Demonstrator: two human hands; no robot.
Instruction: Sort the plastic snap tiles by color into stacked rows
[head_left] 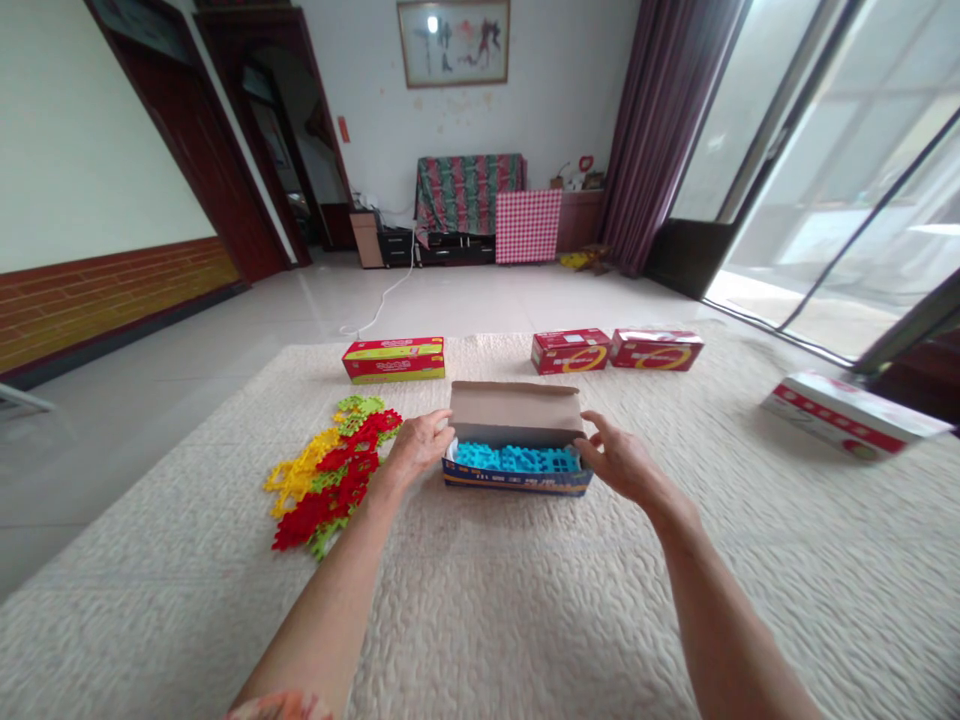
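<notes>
A dark blue cardboard box (517, 483) sits in front of me with its lid (516, 405) raised, the plain brown inside facing me. Light blue plastic building pieces (517, 458) fill it in a row. My left hand (418, 447) is closed at the box's left end, fingertips by the lid's edge. At the right end, my right hand (616, 455) pinches the side of the box near the lid's hinge. Left of my left hand lies a loose pile of red pieces (330, 510), yellow pieces (304, 468) and green pieces (360, 405).
A red and yellow-green box (394, 360) stands at the back left of the cream quilted mat (517, 600). Two red boxes, a left one (571, 352) and a right one (656, 350), stand at the back right. A white and red box (855, 415) lies far right.
</notes>
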